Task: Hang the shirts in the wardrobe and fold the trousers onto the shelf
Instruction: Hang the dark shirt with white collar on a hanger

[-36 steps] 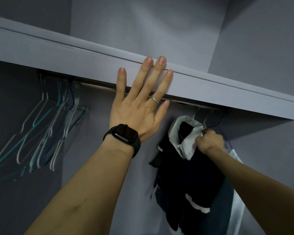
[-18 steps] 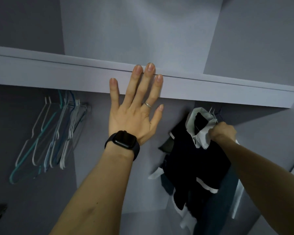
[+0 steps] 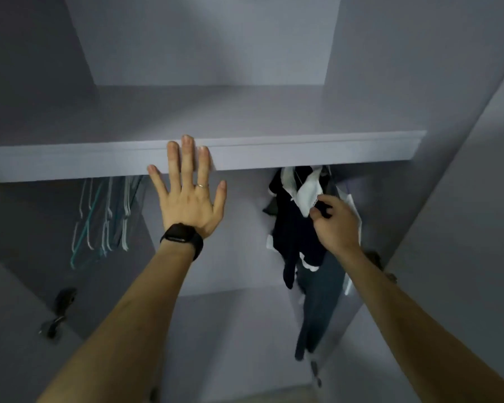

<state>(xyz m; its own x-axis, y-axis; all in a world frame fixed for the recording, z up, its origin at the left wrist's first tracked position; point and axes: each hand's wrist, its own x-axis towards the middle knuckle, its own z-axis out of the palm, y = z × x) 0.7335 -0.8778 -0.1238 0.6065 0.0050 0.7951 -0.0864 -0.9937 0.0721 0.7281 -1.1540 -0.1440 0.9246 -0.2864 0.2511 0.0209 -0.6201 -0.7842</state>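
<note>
Shirt (image 3: 291,228) hanging, right hand (image 3: 336,225) pinching its collar, left hand (image 3: 186,199) flat against shelf (image 3: 303,152) edge

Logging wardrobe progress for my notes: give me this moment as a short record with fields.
shirt: dark, white collar, hangs below the shelf, right side
left hand: flat, straight fingers against the shelf's front edge
right hand: fingers curled at the collar tip; grip unclear
hangers: bare, bunched at left below the shelf
watch: black, on the left wrist
</note>
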